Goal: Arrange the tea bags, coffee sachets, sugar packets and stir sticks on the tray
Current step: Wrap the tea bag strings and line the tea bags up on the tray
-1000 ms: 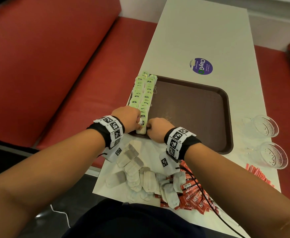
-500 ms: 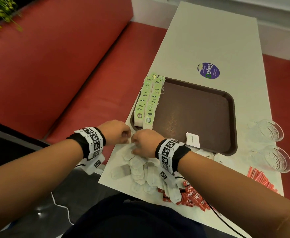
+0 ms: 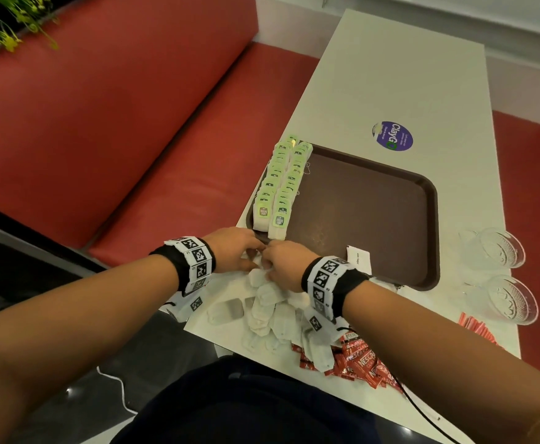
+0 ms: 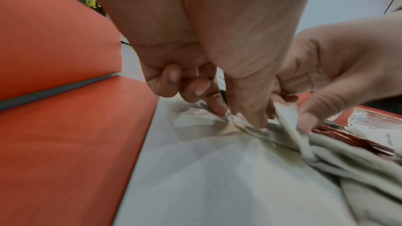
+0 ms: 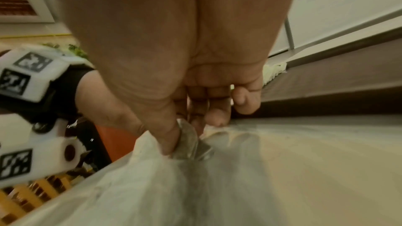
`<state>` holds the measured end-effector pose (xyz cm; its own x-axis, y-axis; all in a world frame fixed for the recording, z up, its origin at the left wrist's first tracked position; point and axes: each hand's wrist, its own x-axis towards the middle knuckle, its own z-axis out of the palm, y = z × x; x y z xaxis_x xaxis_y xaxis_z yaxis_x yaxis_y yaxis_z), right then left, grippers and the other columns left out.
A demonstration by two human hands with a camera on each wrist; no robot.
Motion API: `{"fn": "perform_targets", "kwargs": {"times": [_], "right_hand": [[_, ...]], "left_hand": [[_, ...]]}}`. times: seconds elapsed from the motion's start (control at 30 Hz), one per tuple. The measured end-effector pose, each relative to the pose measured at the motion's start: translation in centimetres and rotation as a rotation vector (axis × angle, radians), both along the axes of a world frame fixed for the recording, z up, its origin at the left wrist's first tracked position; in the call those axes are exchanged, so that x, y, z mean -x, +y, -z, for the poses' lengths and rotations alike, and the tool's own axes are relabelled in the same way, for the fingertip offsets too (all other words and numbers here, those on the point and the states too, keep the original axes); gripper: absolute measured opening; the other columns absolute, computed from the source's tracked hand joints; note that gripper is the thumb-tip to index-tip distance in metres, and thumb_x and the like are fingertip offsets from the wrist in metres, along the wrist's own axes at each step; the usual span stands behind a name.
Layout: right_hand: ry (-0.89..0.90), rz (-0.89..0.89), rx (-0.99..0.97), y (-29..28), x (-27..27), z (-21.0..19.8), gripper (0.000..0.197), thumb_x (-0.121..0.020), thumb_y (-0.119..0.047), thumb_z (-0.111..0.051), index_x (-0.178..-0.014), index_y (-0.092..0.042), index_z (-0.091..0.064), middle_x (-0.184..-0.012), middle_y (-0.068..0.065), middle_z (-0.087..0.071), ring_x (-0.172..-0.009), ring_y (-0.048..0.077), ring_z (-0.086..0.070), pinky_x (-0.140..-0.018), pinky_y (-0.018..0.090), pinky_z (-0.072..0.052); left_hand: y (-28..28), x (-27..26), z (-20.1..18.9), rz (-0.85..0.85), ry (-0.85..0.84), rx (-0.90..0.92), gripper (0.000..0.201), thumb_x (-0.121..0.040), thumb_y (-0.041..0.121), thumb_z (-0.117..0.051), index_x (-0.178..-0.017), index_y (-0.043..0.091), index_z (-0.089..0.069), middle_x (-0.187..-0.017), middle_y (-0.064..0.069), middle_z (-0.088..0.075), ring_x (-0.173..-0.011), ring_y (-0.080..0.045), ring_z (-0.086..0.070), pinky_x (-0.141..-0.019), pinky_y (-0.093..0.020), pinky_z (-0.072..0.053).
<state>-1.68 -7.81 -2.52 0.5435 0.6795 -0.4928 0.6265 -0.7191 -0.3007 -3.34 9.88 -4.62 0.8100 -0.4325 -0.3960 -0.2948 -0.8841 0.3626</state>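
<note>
Right now both hands down on loose pile of white tea bags (image 3: pixel 272 302), just short of near rim of brown tray (image 3: pixel 358 203). Left hand (image 3: pixel 230 248) w/ fingers curled, thumb and fingertips (image 4: pixel 215 102) pinching a tea bag (image 4: pixel 219 121) at pile's edge closest to tray. Right hand (image 3: pixel 283 261) touching left, thumb and fingers (image 5: pixel 195 109) nipped on another tea bag (image 5: pixel 189 142) lifted off white table (image 3: pixel 390 75); which bags exactly hard to tell from head view, hands cover them.

On tray, along its left rim: two tidy rows of green-tagged tea bags (image 3: pixel 281 184), standing on edge, packed tight, running from far corner to near corner. Rest of tray floor bare brown, except small white paper slip (image 3: pixel 358 257) lying over near rim.

Nearer than tray, past white pile: red Nescafe coffee sachets (image 3: pixel 358 363) in a heap at table's near edge, partly under tea bags. Right of tray's near right corner: two clear glass cups (image 3: pixel 499 270), one behind other, well clear of rim. Thin red sticks/packets (image 3: pixel 477 328) bunched beyond nearer cup; can't tell which kind. Beyond tray's far rim: round purple ClayGo sticker (image 3: pixel 393 136) on tabletop.

Left of tray & table: red bench seat (image 3: pixel 102 139). Marker-tagged bands w/ cams on both wrists.
</note>
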Motion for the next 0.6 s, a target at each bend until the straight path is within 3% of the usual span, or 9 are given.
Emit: {"fn": "perform_targets", "kwargs": {"times": [0.07,0.13,0.27,0.4,0.53,0.6], "right_hand": [[0.013,0.09,-0.009,-1.3,-0.4,-0.4,0.01,-0.091,-0.014,-0.055,-0.093,-0.023,-0.051,-0.099,0.003,-0.058,-0.091,0.024,-0.056,-0.077,0.033,-0.047],[0.041,0.197,-0.013,-2.6,-0.8,-0.7,0.017,-0.089,-0.008,-0.052,-0.095,-0.024,-0.05,-0.097,0.002,-0.058,-0.088,0.025,-0.056,-0.071,0.032,-0.045],[0.07,0.33,-0.069,-4.7,-1.2,-1.4,0.034,-0.088,0.002,-0.044,-0.111,-0.021,-0.055,-0.103,0.006,-0.063,-0.091,0.026,-0.059,-0.074,0.032,-0.048],[0.091,0.4,-0.131,-5.8,-0.8,-1.3,0.023,-0.099,-0.009,-0.041,-0.113,-0.017,-0.057,-0.105,0.007,-0.063,-0.092,0.025,-0.058,-0.077,0.032,-0.048],[0.153,0.439,-0.195,-6.3,-0.3,-1.1,0.021,-0.096,-0.013,-0.044,-0.112,-0.017,-0.058,-0.105,0.005,-0.061,-0.09,0.023,-0.057,-0.075,0.03,-0.045],[0.172,0.427,-0.21,-6.4,0.0,-1.2,0.021,-0.093,-0.018,-0.053,-0.114,-0.017,-0.057,-0.109,0.005,-0.057,-0.092,0.022,-0.053,-0.075,0.028,-0.039]], "left_hand": [[-0.2,0.1,0.1,0.019,0.003,-0.014,0.04,-0.086,0.043,-0.07,-0.123,0.029,-0.063,-0.106,0.003,-0.058,-0.094,-0.019,-0.058,-0.075,-0.032,-0.047],[-0.4,0.1,0.2,0.03,0.008,-0.029,0.041,-0.085,0.047,-0.071,-0.122,0.032,-0.062,-0.104,0.006,-0.055,-0.092,-0.016,-0.057,-0.074,-0.03,-0.046],[-0.9,-0.1,0.3,0.037,0.019,-0.045,0.034,-0.084,0.045,-0.072,-0.113,0.031,-0.063,-0.103,0.009,-0.054,-0.089,-0.011,-0.052,-0.075,-0.029,-0.045],[-1.1,-0.3,0.5,0.059,0.001,-0.088,0.019,-0.084,0.045,-0.072,-0.096,0.032,-0.067,-0.098,0.012,-0.051,-0.09,-0.012,-0.055,-0.07,-0.027,-0.038],[-1.5,-0.3,0.1,0.067,-0.011,-0.108,0.036,-0.084,0.044,-0.073,-0.114,0.03,-0.06,-0.108,0.011,-0.057,-0.097,-0.013,-0.058,-0.078,-0.032,-0.048],[-1.8,-0.4,-0.1,0.084,-0.001,-0.162,0.034,-0.085,0.044,-0.072,-0.113,0.028,-0.061,-0.106,0.01,-0.059,-0.097,-0.015,-0.059,-0.079,-0.033,-0.049]]}}
